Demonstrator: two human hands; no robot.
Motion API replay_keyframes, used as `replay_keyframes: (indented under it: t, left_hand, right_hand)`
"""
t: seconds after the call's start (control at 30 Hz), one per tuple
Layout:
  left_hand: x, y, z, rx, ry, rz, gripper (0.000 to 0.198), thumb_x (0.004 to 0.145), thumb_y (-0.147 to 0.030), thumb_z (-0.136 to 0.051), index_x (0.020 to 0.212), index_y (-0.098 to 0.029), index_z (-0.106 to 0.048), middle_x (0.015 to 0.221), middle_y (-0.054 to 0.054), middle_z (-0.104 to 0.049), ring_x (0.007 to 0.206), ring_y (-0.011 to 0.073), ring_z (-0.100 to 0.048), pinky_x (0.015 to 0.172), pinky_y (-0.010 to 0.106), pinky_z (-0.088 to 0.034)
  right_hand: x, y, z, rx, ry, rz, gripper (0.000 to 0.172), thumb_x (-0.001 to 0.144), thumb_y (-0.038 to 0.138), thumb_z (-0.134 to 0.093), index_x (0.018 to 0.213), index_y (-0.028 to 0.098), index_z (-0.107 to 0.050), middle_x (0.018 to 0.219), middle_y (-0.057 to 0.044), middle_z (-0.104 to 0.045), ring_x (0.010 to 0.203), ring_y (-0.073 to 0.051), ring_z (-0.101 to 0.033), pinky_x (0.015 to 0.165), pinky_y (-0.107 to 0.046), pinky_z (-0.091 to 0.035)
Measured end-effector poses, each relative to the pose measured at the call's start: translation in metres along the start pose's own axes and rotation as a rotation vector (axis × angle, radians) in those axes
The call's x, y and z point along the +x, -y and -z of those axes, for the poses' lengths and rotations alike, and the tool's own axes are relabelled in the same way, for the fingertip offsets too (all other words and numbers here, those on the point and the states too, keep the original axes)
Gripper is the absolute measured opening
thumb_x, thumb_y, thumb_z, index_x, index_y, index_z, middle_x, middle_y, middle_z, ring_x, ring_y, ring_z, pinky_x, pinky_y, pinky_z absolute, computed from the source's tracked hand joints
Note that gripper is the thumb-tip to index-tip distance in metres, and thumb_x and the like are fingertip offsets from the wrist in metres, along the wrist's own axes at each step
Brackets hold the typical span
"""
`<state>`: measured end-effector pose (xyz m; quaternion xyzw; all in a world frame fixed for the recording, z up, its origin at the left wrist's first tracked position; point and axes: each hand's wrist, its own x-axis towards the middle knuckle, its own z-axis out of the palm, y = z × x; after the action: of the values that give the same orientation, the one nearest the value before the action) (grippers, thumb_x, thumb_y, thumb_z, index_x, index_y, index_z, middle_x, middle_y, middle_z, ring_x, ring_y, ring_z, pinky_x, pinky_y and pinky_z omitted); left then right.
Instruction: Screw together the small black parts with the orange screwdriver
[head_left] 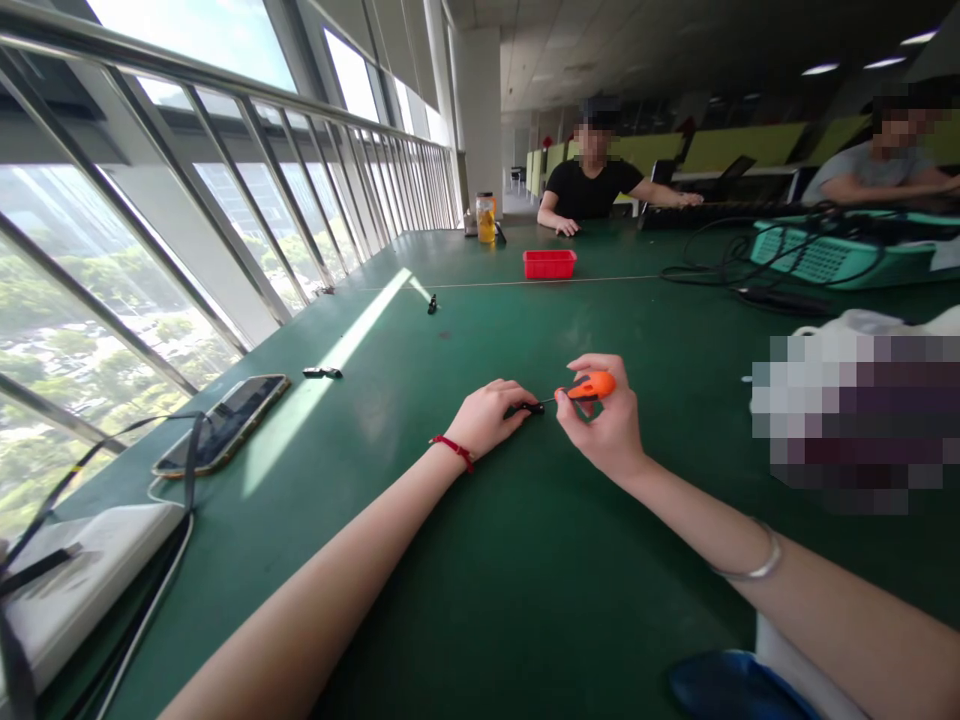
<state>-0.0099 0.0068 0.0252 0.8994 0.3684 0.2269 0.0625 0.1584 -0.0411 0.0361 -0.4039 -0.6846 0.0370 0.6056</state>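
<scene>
My right hand (604, 425) is closed around the orange and black handle of a screwdriver (596, 386). Its thin shaft points left, toward a small black part (533, 408) on the green table (450, 560). Whether the tip touches that part I cannot tell. Fingers of my left hand (489, 415) press the part down from its left side and hide some of it. Farther off lie two similar small dark pieces, one (322, 372) by the strip of sunlight and another (432, 304) beyond it.
A phone (225, 425), cables and a white power strip (97, 590) lie at left. Ahead stand a red bin (550, 265) and a jar (486, 220). A teal basket (825, 255) with cables is at right, near a white bag (862, 325). Two people sit at the far side.
</scene>
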Motion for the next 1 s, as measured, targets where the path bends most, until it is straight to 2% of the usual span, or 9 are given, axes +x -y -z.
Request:
replay_keyframes:
  t: [0.1,0.33,0.53,0.77,1.0]
  left_hand:
    - [0.0003,-0.0012,-0.0001,-0.011,-0.006,-0.001,0.019,0.082,-0.019,-0.048,0.094,-0.021,-0.064,0.095,0.001,-0.066,0.089,0.0157,-0.057,0.082,0.028,-0.047]
    - [0.0004,-0.0024,-0.0011,0.009,-0.038,0.065,0.017,0.077,-0.019,-0.051,0.089,-0.02,-0.063,0.089,0.001,-0.065,0.086,0.0166,-0.057,0.076,0.028,-0.047]
    - [0.0001,-0.0053,0.0008,0.014,-0.107,0.172,0.014,0.071,-0.016,-0.052,0.081,-0.019,-0.061,0.085,0.002,-0.061,0.078,0.0155,-0.058,0.071,0.026,-0.048]
    - [0.0002,-0.0068,0.0003,-0.025,-0.119,0.163,0.013,0.069,-0.014,-0.051,0.079,-0.017,-0.059,0.084,0.002,-0.058,0.073,0.0132,-0.057,0.068,0.024,-0.048]
    - [0.0006,-0.0058,-0.0003,-0.03,-0.116,0.152,0.013,0.069,-0.015,-0.052,0.079,-0.017,-0.059,0.082,0.002,-0.058,0.071,0.0129,-0.057,0.066,0.024,-0.048]
  right_hand:
    - [-0.0005,-0.0032,0.0016,0.017,0.039,0.022,0.028,0.069,0.017,-0.056,0.094,0.022,-0.044,0.062,0.006,-0.046,0.047,-0.01,-0.045,0.05,-0.026,-0.041]
    - [0.0005,-0.0076,0.0008,-0.014,0.002,-0.083,0.011,0.076,0.024,-0.056,0.079,0.021,-0.046,0.064,0.004,-0.046,0.045,-0.008,-0.04,0.048,-0.024,-0.036]
    - [0.0017,-0.0042,-0.0007,0.052,-0.015,-0.07,0.014,0.081,0.027,-0.053,0.072,0.021,-0.043,0.063,0.003,-0.046,0.054,-0.01,-0.049,0.055,-0.023,-0.04]
    - [-0.0019,-0.0045,-0.0036,0.062,0.041,-0.021,0.013,0.08,0.028,-0.055,0.075,0.02,-0.046,0.066,0.002,-0.05,0.059,-0.011,-0.054,0.057,-0.024,-0.043]
    - [-0.0012,-0.0062,-0.0027,0.051,0.041,-0.01,0.013,0.08,0.028,-0.055,0.075,0.02,-0.047,0.069,0.001,-0.051,0.061,-0.012,-0.055,0.059,-0.024,-0.044]
